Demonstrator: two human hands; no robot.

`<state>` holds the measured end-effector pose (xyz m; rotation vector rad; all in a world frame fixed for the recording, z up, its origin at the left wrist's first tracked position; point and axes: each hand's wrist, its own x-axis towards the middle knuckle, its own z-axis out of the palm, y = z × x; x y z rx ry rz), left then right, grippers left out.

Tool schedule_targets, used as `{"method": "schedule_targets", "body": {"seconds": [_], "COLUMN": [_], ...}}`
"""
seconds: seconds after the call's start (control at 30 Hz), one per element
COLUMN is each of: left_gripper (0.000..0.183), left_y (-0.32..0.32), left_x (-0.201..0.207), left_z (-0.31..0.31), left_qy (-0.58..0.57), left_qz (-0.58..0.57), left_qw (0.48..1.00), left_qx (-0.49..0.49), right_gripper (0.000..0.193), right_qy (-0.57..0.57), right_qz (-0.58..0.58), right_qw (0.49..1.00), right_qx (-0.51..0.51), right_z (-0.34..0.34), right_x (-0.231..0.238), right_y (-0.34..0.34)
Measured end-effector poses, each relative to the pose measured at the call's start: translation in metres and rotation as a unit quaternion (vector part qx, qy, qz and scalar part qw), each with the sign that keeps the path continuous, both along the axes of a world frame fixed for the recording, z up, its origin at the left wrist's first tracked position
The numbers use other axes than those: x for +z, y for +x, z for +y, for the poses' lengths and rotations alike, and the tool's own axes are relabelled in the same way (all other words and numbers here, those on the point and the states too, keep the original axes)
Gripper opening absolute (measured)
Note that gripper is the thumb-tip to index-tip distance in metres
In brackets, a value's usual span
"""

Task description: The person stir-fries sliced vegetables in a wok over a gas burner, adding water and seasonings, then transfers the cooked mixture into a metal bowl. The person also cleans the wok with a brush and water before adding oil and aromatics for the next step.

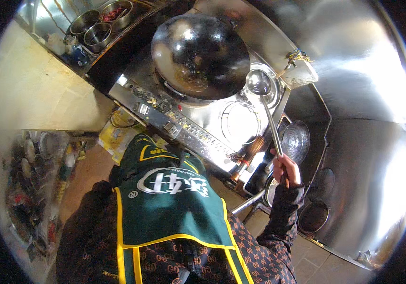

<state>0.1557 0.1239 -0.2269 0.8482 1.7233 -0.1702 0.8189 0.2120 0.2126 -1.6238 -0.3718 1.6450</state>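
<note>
My right hand (286, 169) is closed round the handle of a long metal ladle (272, 124). The ladle's bowl lies over a round metal pan (275, 90) at the stove's right side; whether it touches the pan I cannot tell. Left of the ladle, a large dark wok (200, 59) sits on the stove, with brown residue on its inner surface. My left hand does not show.
Metal pots (98, 37) stand on the far-left counter, one with red pieces. Food scraps litter the stove's front edge (174, 128). A bamboo brush (251, 152) lies near a bright round basin (241, 122). Right of my hand is a perforated strainer (295, 141).
</note>
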Motion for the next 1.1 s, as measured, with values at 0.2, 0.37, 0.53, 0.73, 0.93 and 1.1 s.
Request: {"method": "schedule_targets", "body": {"seconds": [0.2,0.37,0.53,0.73,0.93,1.1], "left_gripper": [0.044,0.041,0.038,0.035,0.032,0.029], "left_y": [0.005,0.013,0.013,-0.004,-0.024,-0.033], "left_x": [-0.006,-0.007,-0.006,0.002,0.018,0.015], "left_z": [0.026,0.038,0.046,0.051,0.037,0.015], "left_qy": [0.014,0.020,0.026,0.017,0.008,0.013], "left_qz": [-0.015,-0.024,-0.021,0.013,0.043,0.051], "left_qw": [1.000,0.999,0.999,0.999,0.998,0.998], "left_qx": [-0.013,-0.025,-0.036,-0.041,-0.038,-0.028], "right_gripper": [0.035,0.026,0.030,0.010,0.041,0.052], "right_qy": [-0.050,0.047,0.075,0.022,-0.150,-0.134], "right_qz": [-0.105,-0.402,-0.490,-0.276,-0.520,-0.728], "right_qw": [0.992,0.902,0.868,0.958,0.819,0.672], "right_qx": [0.055,0.152,0.030,-0.074,0.190,-0.019], "right_z": [0.005,-0.013,-0.060,-0.087,-0.068,-0.084], "right_x": [0.010,-0.067,-0.197,-0.289,-0.304,-0.320], "right_y": [-0.084,-0.105,-0.105,-0.110,-0.086,-0.027]}}
